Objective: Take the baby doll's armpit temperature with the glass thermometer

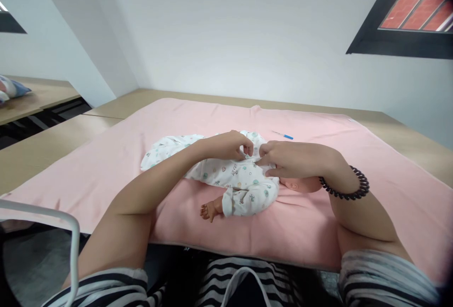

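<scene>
A baby doll [290,184] lies on its back on a pink blanket [116,170], its head to the right under my right forearm. It wears a white printed romper [215,171], and one doll hand [211,210] sticks out of the near cuff. My left hand [233,145] is at the front of the romper, thumb and fingers pinched on the cloth near a small snap. Just to the right, my right hand [283,156] is bent over the chest near the neckline, its fingertips on the romper. Most of the doll's head is hidden.
A thermometer [283,135] with a blue end lies on the blanket beyond the doll. The wooden table [106,106] meets a white wall [226,38] at the back. Another table [38,92] with a patterned cloth item [12,87] stands at the left.
</scene>
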### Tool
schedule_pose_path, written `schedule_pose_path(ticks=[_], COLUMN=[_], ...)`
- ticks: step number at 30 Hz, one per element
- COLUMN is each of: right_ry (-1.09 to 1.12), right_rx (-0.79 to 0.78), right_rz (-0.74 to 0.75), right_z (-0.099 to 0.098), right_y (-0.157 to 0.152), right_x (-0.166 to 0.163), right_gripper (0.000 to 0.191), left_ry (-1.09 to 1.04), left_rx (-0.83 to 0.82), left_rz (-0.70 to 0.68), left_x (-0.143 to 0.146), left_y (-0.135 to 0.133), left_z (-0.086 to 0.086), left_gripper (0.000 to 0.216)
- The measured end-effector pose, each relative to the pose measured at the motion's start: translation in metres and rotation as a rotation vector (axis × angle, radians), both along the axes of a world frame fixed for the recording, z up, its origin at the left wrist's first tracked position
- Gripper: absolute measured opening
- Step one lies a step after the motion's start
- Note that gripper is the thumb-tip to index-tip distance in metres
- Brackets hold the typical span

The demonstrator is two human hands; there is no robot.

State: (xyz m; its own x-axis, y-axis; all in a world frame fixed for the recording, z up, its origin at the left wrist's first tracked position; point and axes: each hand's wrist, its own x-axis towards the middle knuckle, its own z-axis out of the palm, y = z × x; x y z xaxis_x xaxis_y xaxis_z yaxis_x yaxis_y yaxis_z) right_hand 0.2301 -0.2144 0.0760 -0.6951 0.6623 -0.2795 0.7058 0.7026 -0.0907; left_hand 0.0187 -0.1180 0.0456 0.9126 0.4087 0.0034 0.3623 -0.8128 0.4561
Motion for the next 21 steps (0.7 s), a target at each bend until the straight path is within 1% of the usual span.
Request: schedule_pose_path(ticks=[3, 6, 11, 15, 19, 21], right_ry=[0.084, 0.144, 0.091, 0.077, 0.071, 0.071], right_rx=[0.017, -0.015, -0.043, -0.040, -0.050, -0.057], right_rz=[0.020, 0.042, 0.028, -0.007, -0.039, -0.043], right_z=[-0.0011, -0.0021, -0.0045, -0.0061, -0.0087, -0.0102], right_y=[0.0010, 0.0028, 0.0055, 0.0060, 0.0069, 0.0080], right_x=[0.0017, 0.0015, -0.0010, -0.0029, -0.0050, -0.0060], right_gripper=[0.017, 0.025, 0.027, 0.023, 0.026, 0.024], left_ry=[-0.003, -0.024, -0.010, 0.037, 0.018, -0.063], left_rx=[-0.022, -0.073, -0.037, -0.044, -0.115, -0.090], left_rz=[-0.009, -0.013, 0.006, -0.033, -0.045, 0.007], left_x=[0.0000, 0.0000, 0.0004, -0.0015, -0.0036, -0.0030], left_y=[0.0010, 0.0011, -0.0011, -0.0006, -0.0011, -0.0039], left_z=[-0.0004, -0.0005, 0.0014, 0.0027, 0.0022, 0.0019], left_gripper=[0.024, 0.025, 0.024, 0.024, 0.019, 0.020])
